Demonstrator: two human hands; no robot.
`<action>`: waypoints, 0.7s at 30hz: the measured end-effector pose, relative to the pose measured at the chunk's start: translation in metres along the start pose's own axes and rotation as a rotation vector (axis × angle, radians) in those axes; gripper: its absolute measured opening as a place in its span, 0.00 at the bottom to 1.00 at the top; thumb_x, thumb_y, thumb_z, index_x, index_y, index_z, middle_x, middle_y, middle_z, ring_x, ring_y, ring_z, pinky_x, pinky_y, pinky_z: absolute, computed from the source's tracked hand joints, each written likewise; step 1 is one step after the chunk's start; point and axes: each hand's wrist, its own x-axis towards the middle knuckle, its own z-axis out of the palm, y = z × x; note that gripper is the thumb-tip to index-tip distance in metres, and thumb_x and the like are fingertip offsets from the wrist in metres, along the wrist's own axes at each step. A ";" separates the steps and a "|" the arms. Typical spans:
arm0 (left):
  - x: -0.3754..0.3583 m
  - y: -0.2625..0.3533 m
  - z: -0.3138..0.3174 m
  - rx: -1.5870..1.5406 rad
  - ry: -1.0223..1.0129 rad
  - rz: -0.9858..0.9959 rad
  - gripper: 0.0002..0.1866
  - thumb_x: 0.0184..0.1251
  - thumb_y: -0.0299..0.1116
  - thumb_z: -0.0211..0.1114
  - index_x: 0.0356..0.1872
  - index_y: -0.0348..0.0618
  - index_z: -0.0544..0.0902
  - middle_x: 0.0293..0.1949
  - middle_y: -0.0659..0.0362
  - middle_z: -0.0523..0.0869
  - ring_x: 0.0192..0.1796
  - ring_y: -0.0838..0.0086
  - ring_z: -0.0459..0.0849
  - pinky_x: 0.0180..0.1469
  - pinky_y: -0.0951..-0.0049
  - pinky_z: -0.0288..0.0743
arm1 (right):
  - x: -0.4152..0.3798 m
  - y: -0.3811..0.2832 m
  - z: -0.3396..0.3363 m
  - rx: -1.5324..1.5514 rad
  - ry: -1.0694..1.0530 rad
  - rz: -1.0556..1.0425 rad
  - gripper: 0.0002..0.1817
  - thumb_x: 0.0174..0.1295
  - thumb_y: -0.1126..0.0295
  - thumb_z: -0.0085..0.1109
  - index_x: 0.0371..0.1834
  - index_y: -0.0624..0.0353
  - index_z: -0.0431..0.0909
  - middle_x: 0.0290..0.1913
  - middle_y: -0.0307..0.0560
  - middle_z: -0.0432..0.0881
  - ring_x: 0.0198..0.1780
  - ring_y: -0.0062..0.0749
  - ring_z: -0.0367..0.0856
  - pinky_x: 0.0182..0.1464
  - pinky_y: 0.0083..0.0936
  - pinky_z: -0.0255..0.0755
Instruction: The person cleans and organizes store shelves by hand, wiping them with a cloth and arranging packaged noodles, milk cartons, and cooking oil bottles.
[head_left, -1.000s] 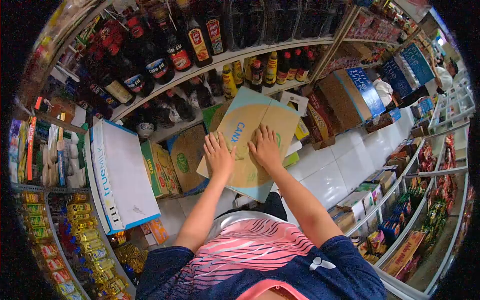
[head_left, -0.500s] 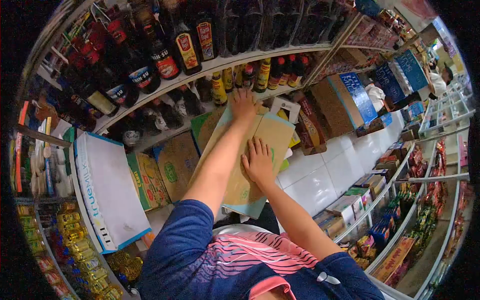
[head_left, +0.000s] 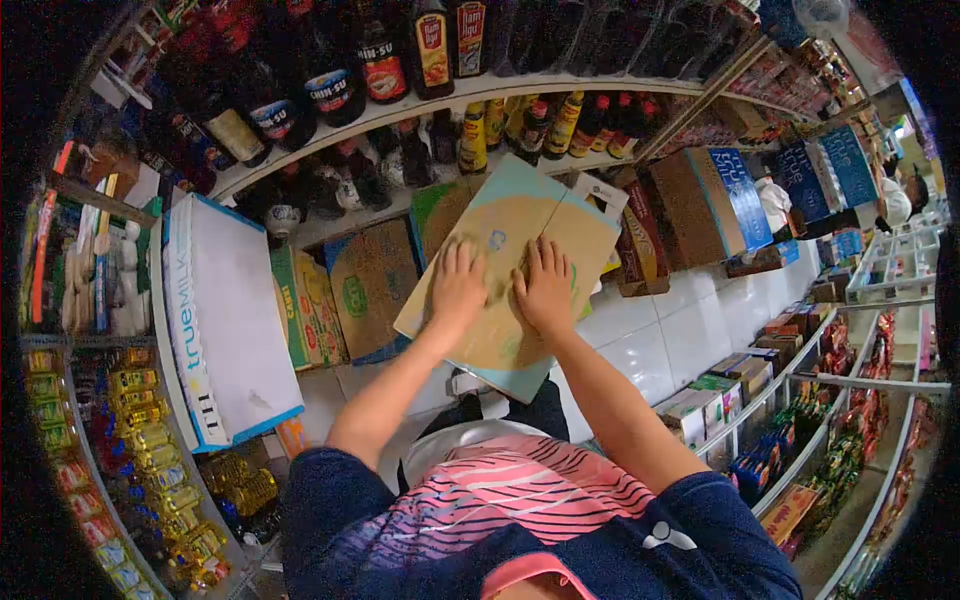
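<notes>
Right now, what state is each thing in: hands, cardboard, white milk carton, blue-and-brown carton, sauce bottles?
left hand: open, fingers extended over the cardboard, partly blurred
right hand: open, palm down on the cardboard
cardboard: broad printed face up; folded flat or not, can't tell
white milk carton: white face up, no opening visible
blue-and-brown carton: open or closed unclear
sauce bottles: upright on the shelf

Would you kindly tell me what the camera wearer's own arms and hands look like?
The left hand and right hand are bare, with no gloves; no watch or bracelet shows. Short, dark navy sleeves cover the upper arms, leaving the forearms uncovered.
</notes>
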 end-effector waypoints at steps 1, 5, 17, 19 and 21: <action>-0.027 0.002 -0.011 -0.011 -0.011 -0.064 0.26 0.49 0.39 0.60 0.50 0.39 0.68 0.53 0.48 0.65 0.57 0.55 0.61 0.59 0.60 0.57 | 0.000 0.000 0.000 -0.001 -0.007 0.000 0.28 0.54 0.58 0.46 0.56 0.60 0.61 0.60 0.52 0.59 0.62 0.46 0.55 0.62 0.42 0.47; -0.087 0.016 -0.050 -0.091 -0.033 -0.317 0.31 0.42 0.33 0.66 0.52 0.40 0.65 0.53 0.49 0.64 0.57 0.55 0.61 0.58 0.59 0.58 | 0.001 -0.002 -0.003 0.017 -0.043 0.016 0.27 0.56 0.57 0.44 0.58 0.59 0.59 0.62 0.51 0.57 0.62 0.47 0.53 0.62 0.42 0.45; -0.040 -0.079 -0.041 -1.323 -0.421 -0.809 0.26 0.56 0.48 0.56 0.49 0.38 0.70 0.42 0.55 0.78 0.43 0.67 0.76 0.45 0.69 0.68 | 0.001 -0.002 -0.002 -0.016 -0.034 -0.021 0.26 0.56 0.58 0.45 0.58 0.55 0.61 0.61 0.52 0.58 0.62 0.47 0.53 0.62 0.41 0.45; -0.012 -0.079 -0.047 -1.116 -0.605 -0.913 0.28 0.54 0.51 0.58 0.49 0.40 0.71 0.42 0.58 0.78 0.44 0.74 0.75 0.45 0.71 0.68 | 0.001 -0.002 -0.001 -0.020 -0.023 -0.015 0.26 0.56 0.59 0.45 0.58 0.54 0.61 0.61 0.53 0.58 0.62 0.47 0.53 0.62 0.41 0.45; 0.002 -0.103 0.025 -1.177 -0.639 -0.724 0.33 0.49 0.56 0.60 0.50 0.39 0.70 0.42 0.57 0.78 0.45 0.73 0.75 0.44 0.71 0.69 | 0.002 -0.001 -0.003 -0.011 -0.026 -0.021 0.26 0.56 0.59 0.45 0.58 0.54 0.61 0.61 0.52 0.58 0.62 0.47 0.53 0.62 0.41 0.45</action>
